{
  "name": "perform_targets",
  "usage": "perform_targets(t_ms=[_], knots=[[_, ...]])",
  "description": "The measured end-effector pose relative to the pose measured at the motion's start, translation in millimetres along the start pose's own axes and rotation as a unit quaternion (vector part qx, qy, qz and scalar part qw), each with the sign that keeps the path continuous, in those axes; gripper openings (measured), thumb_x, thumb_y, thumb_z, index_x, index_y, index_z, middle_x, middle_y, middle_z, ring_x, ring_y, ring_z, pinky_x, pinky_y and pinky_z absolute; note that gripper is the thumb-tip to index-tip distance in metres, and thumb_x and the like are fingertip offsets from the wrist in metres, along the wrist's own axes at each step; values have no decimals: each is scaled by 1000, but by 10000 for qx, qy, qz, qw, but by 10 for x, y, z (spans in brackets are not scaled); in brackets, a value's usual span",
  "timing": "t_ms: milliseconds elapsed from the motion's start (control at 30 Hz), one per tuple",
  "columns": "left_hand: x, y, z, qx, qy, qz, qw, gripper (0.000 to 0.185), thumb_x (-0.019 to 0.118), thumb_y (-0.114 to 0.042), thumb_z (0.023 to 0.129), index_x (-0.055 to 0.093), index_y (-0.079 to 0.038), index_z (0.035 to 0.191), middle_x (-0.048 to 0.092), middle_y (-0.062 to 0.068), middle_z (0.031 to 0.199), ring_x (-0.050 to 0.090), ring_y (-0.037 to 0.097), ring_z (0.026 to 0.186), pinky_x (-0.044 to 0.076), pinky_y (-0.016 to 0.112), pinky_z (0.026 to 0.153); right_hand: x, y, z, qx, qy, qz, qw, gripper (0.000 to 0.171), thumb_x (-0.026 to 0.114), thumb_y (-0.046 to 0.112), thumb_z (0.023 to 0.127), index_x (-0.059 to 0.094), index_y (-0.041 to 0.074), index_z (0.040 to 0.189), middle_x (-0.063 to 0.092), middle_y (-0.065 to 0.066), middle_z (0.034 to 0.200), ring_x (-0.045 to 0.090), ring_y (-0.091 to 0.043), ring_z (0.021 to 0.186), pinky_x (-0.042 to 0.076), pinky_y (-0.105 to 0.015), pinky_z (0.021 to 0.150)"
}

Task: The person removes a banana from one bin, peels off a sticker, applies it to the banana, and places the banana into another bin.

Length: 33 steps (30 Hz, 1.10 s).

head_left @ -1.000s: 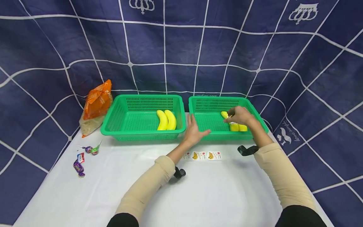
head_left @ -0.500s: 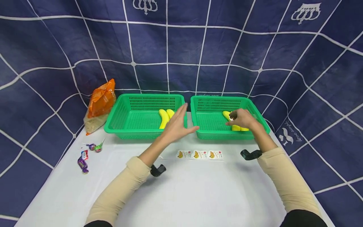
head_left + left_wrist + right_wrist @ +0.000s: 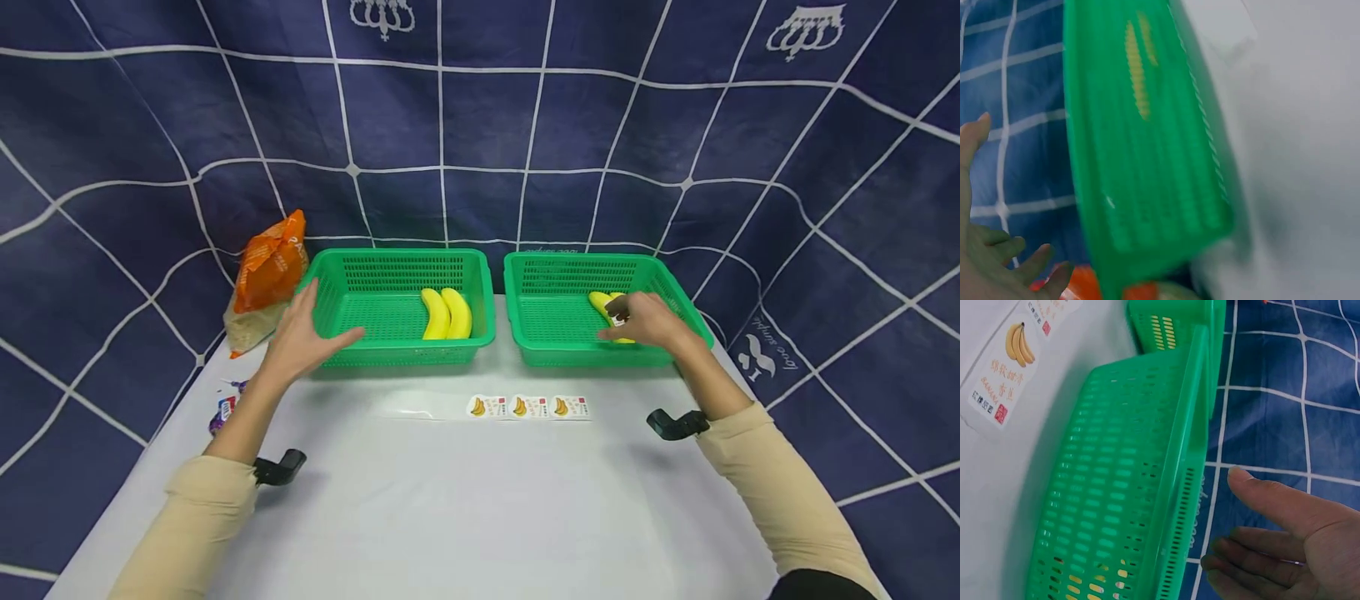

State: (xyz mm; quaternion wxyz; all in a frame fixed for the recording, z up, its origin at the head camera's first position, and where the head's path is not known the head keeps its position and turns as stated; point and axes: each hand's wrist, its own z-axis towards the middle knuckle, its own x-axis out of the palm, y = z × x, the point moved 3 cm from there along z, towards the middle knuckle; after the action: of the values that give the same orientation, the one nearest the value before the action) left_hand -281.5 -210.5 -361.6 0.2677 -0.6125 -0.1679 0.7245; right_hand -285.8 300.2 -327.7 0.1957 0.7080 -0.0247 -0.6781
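Fingers of right hand (image 3: 647, 322) loosely bent over bananas (image 3: 604, 305) in right basket (image 3: 697, 329), touching or just above them; grip not confirmable, though right wrist view shows the fingers relaxed and apart with nothing clamped. Left hand (image 3: 302, 335) fingers straight and spread, thumb out toward the front-left corner of left basket (image 3: 390, 354), at or just beside the rim; contact unclear, left wrist view too blurred to settle it.

Progress, as a judgement: looks mostly done. Two bananas (image 3: 446, 313) lying side by side in left basket, another pair in right basket, none loose on white table (image 3: 480, 500). Banana label strip (image 3: 528, 407) lying flat in front of the baskets, between both forearms, untouched. Remaining work probably basket handling or labels.

Pose: both forearms stretched forward, right wrist over the basket's front wall, left wrist low near the table.
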Motion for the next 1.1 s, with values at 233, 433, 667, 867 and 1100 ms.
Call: perform_targets(t_ms=[233,433,667,867,1100], knots=[[-35,520,29,-498,82,-86,9987,117,67,-64,80,-7,-16,158,2,21,164,7,56,144,16,81,103,76,59,-31,-82,-31,42,10000,55,80,31,78,66,-4,119,69,-21,112,64,-35,103,51,-48,88],[35,790,100,-910,278,-465,9944,116,63,-65,82,-9,-14,157,-6,20,164,4,54,146,15,78,107,157,80,-56,19,51,5,10000,57,80,34,79,65,-2,121,69,-20,114,63,-33,102,51,-47,87],[138,925,138,-987,512,-835,9903,113,64,-64,83,-9,-18,157,-10,12,165,3,51,147,15,75,109,196,165,-81,-155,72,111,9998,57,80,29,79,64,-4,122,69,-21,115,63,-34,106,52,-49,91],[156,947,132,-931,341,-945,9906,111,66,-59,83,-2,-14,158,-7,9,166,6,49,148,16,73,111,209,256,-93,-276,77,132,9995,57,81,28,78,64,-5,122,69,-21,115,64,-35,106,47,-51,97],[184,939,142,-823,227,-1125,9900,110,67,-57,83,0,-13,158,-5,9,166,4,47,149,14,71,113,165,417,-56,-423,185,-7,9989,57,81,28,78,64,-2,123,69,-21,118,65,-36,109,48,-52,97]])
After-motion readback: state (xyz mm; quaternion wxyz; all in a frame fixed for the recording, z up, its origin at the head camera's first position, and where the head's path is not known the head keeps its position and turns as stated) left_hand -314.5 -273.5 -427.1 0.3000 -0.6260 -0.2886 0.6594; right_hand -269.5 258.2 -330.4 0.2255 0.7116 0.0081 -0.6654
